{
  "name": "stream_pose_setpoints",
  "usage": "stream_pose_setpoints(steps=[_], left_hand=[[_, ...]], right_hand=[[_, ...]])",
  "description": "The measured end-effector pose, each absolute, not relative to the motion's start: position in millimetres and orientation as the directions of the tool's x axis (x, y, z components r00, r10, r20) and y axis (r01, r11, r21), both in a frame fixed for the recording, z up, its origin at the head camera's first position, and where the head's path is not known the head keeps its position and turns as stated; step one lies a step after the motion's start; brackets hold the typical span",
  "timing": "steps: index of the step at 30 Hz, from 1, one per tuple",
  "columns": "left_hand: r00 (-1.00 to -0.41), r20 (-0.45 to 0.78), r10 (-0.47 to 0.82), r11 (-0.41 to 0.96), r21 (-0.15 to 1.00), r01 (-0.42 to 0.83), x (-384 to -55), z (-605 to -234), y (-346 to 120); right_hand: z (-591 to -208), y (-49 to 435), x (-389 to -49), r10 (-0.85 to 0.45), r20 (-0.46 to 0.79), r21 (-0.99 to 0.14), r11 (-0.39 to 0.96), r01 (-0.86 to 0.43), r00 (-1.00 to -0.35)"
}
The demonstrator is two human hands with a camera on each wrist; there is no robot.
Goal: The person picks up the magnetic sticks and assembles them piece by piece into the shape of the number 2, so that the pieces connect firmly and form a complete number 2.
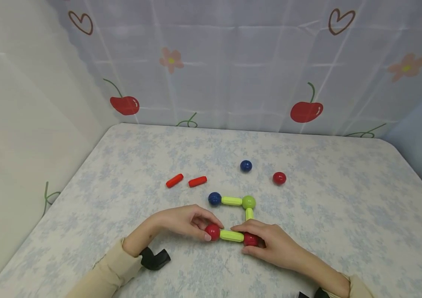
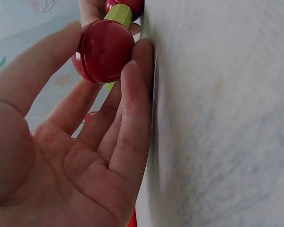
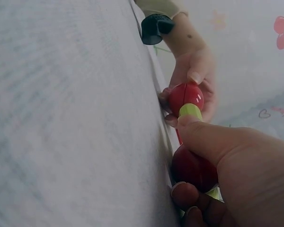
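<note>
My left hand (image 1: 188,222) pinches a red ball (image 1: 212,232) between thumb and fingers, close to the tabletop. A yellow-green ribbed rod (image 1: 232,236) joins that ball to a second red ball (image 1: 250,239), which my right hand (image 1: 274,244) grips. From there another yellow-green rod (image 1: 249,214) leads back to a green ball (image 1: 249,202), its near end hidden by the right hand. A third rod (image 1: 232,200) runs left from the green ball to a dark blue ball (image 1: 214,199). The left wrist view shows the held red ball (image 2: 106,51) between thumb and fingertips.
Two short red rods (image 1: 174,181) lie apart at the back left of the pieces. A loose blue ball (image 1: 246,166) and a loose red ball (image 1: 279,178) sit farther back. A printed curtain (image 1: 225,74) hangs behind the patterned table (image 1: 330,186).
</note>
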State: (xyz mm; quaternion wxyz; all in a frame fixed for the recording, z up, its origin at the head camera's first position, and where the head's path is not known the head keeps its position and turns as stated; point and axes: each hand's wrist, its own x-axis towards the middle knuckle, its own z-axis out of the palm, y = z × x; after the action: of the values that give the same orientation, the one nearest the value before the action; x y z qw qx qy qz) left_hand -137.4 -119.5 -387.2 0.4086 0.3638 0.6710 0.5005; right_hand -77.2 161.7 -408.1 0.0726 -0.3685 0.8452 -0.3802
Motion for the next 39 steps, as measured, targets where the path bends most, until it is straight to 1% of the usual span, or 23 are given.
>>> stream_pose_setpoints(steps=[3, 7, 14, 18, 23, 27, 33, 35, 37, 39], left_hand=[[-0.387, -0.178, 0.905, 0.223, 0.972, 0.075, -139, -390, -121], [-0.385, -0.173, 0.907, 0.206, 0.978, 0.046, -142, -394, -123], [-0.391, -0.187, 0.901, 0.178, 0.982, -0.060, -145, -398, -123], [-0.392, -0.192, 0.900, 0.166, 0.981, -0.100, -144, -399, -124], [-0.394, -0.190, 0.899, 0.158, 0.981, -0.113, -145, -400, -123], [-0.395, -0.192, 0.898, 0.155, 0.980, -0.125, -145, -401, -123], [-0.387, -0.199, 0.900, 0.144, 0.976, -0.165, -146, -401, -124], [-0.390, -0.195, 0.900, 0.155, 0.979, -0.132, -148, -400, -125], [-0.407, -0.192, 0.893, 0.167, 0.981, -0.096, -150, -397, -129], [-0.452, -0.181, 0.874, 0.181, 0.983, -0.043, -153, -392, -135]], right_hand=[[-408, 162, -77, -0.679, 0.153, -0.698, 0.440, -0.564, -0.718], [-409, 162, -77, -0.676, 0.151, -0.694, 0.447, -0.565, -0.721], [-408, 160, -77, -0.663, 0.161, -0.680, 0.462, -0.569, -0.731], [-409, 155, -76, -0.620, 0.199, -0.651, 0.496, -0.575, -0.759], [-409, 147, -74, -0.547, 0.234, -0.620, 0.553, -0.557, -0.804], [-409, 144, -74, -0.517, 0.260, -0.608, 0.569, -0.554, -0.816], [-411, 144, -74, -0.502, 0.268, -0.638, 0.547, -0.542, -0.822], [-411, 145, -74, -0.502, 0.269, -0.647, 0.538, -0.540, -0.822], [-411, 144, -75, -0.501, 0.270, -0.654, 0.531, -0.539, -0.822], [-411, 144, -75, -0.501, 0.271, -0.656, 0.529, -0.539, -0.822]])
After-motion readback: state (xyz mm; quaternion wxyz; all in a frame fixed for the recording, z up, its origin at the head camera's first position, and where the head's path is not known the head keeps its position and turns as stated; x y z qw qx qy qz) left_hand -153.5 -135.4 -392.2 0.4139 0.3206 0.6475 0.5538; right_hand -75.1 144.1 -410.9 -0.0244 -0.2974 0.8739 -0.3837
